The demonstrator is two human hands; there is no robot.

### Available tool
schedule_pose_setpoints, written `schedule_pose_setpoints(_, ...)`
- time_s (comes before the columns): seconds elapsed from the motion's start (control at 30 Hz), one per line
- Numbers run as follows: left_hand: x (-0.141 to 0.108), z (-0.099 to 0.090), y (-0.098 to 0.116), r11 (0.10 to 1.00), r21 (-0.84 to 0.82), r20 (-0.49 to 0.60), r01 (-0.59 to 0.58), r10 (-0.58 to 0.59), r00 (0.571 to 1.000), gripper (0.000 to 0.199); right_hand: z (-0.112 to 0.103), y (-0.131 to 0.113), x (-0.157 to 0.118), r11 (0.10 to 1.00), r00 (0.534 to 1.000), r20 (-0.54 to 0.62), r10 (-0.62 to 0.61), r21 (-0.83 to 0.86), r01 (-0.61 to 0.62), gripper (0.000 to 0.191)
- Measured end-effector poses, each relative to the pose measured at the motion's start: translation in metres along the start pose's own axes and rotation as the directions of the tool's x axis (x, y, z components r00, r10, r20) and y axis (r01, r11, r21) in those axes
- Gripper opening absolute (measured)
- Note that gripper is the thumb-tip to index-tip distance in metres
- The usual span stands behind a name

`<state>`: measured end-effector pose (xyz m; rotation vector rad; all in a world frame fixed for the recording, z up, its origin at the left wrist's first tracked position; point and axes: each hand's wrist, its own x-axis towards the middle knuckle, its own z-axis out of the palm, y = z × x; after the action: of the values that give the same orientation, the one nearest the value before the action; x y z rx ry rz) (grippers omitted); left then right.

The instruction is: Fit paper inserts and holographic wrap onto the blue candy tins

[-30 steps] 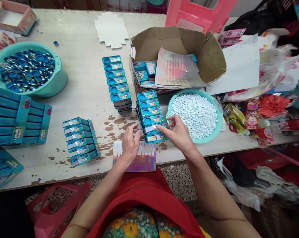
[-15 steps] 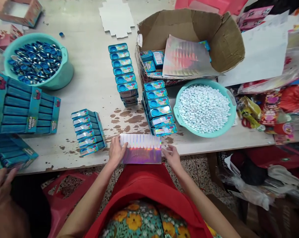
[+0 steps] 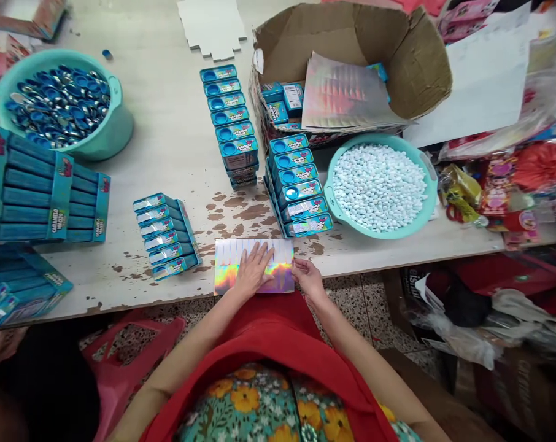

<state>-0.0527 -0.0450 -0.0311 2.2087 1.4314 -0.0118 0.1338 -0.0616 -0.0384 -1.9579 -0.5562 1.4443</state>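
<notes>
As a worker's left hand (image 3: pixel 254 270) lies flat, fingers spread and gripping nothing, on a holographic sticker sheet (image 3: pixel 226 273), the right hand (image 3: pixel 308 277) brings bent fingertips to the sheet's right edge, though whether they pinch it cannot be told. The sheet rests at the near edge of a paint-worn white table (image 3: pixel 162 123). Just beyond the sheet, to its right, a display tray (image 3: pixel 274 207) holds blue Caramelo Macizo packs (image 3: pixel 301 176), the nearest two bearing shiny strips; farther right of the sheet, a turquoise basin (image 3: pixel 388 234) contains pale candies (image 3: pixel 378 187). Left of the sheet stands a second tray (image 3: pixel 192 232), and well beyond it on that side, another turquoise basin (image 3: pixel 121 126) is heaped with blue caps (image 3: pixel 61 110).
</notes>
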Motion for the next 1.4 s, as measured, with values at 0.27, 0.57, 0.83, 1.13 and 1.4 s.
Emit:
schedule_pose_setpoints(0.27, 0.004, 0.016, -0.011, 1.0, -0.005, 0.016, -0.025, 0.026, 1.0, 0.075, 0.005, -0.005, -0.011, 0.998, 0.998, 0.028, -0.051, -0.044, 0.052, 0.039)
schedule_pose_setpoints(0.57, 0.003, 0.023, -0.014, 0.999, -0.022, 0.002, -0.03, 0.03, 1.0, 0.07, 0.008, -0.008, -0.018, 0.998, 0.99, 0.142, 0.015, 0.057, -0.023, 0.043)
schedule_pose_setpoints(0.83, 0.006, -0.013, 0.0, 0.98, -0.042, -0.089, -0.194, 0.19, 0.978, 0.079, 0.005, -0.02, -0.029, 0.987, 0.93, 0.364, 0.054, 0.123, -0.105, 0.048)
schedule_pose_setpoints(1.13, 0.017, -0.051, 0.012, 0.955, -0.12, -0.064, -0.27, 0.264, 0.962, 0.069, 0.0, -0.034, -0.045, 0.986, 0.968, 0.235, -0.088, 0.158, 0.051, 0.033)
schedule_pose_setpoints(1.4, 0.011, -0.07, 0.021, 0.937, -0.044, -0.042, -0.346, 0.345, 0.938, 0.052, 0.0, -0.037, -0.055, 0.878, 0.925, 0.101, -0.367, -0.291, 0.38, 0.035)
